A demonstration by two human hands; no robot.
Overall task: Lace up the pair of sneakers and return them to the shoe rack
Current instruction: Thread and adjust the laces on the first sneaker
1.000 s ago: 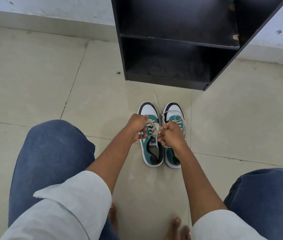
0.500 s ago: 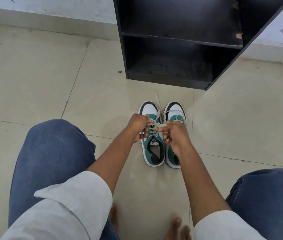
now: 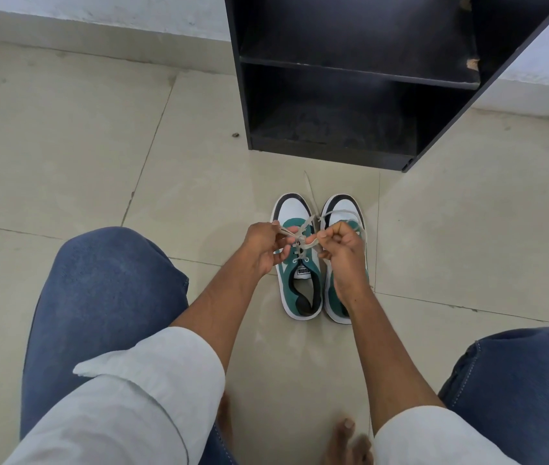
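Two green, white and black sneakers stand side by side on the tiled floor, toes pointing at the rack. Over the left sneaker (image 3: 291, 209), my left hand (image 3: 263, 246) pinches one strand of its beige lace (image 3: 303, 241). My right hand (image 3: 342, 248) pinches the other strand, and the two strands cross in a knot between my hands. One loose lace end runs forward between the toes. My right wrist hides much of the right sneaker (image 3: 343, 204), whose own lace loops over its toe.
A black shoe rack (image 3: 333, 149) with two bare shelves stands just beyond the sneakers, against a white wall. My knees in blue jeans (image 3: 105, 290) flank the shoes, and my bare toes (image 3: 347, 431) rest on the floor below them.
Both hands have moved apart, drawing the lace strands taut sideways over the left sneaker. The tongue and label of that shoe are now uncovered.
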